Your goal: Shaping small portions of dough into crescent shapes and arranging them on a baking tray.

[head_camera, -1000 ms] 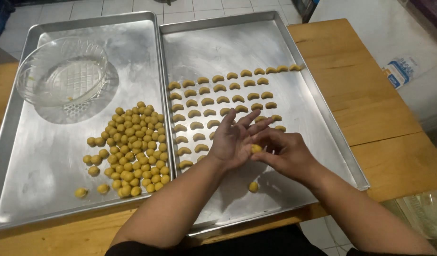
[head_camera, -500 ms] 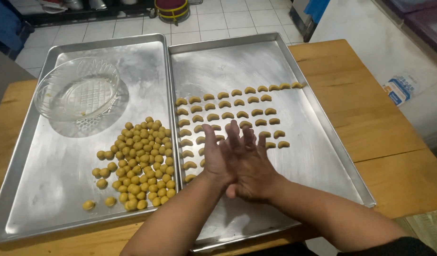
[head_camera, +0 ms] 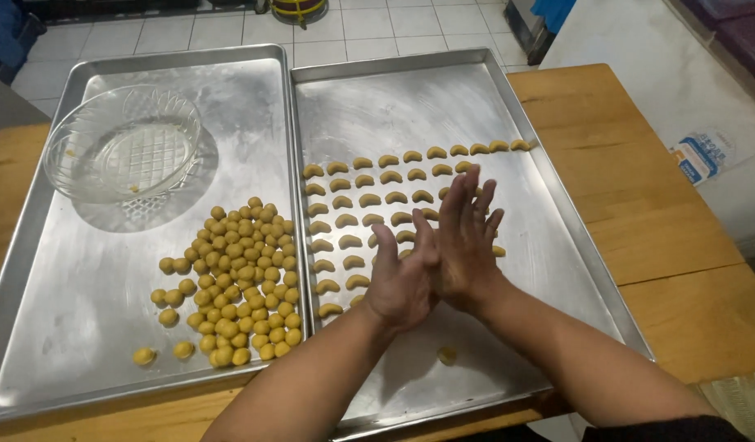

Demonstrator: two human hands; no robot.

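While both palms press flat together above the right tray, this is how things lie:

Left hand (head_camera: pixel 402 282): fingers straight, palm pressed against the other hand; whether dough sits between the palms is hidden.
Right hand (head_camera: pixel 467 237): fingers spread and extended, laid over the left as if rolling.
Crescents (head_camera: pixel 369 200): small curved yellow dough pieces in neat rows on the right tray (head_camera: pixel 558 270), spaced apart, apparently so they do not stick.
Dough balls (head_camera: pixel 242 282): round, matte, heaped near the middle of the left tray (head_camera: pixel 33 327).
Single ball (head_camera: pixel 447 355): alone, near the wrists.
Glass bowl (head_camera: pixel 124 143): clear, patterned, almost empty, far left.
Trays: flat brushed metal, side by side on a wooden table (head_camera: pixel 680 237).
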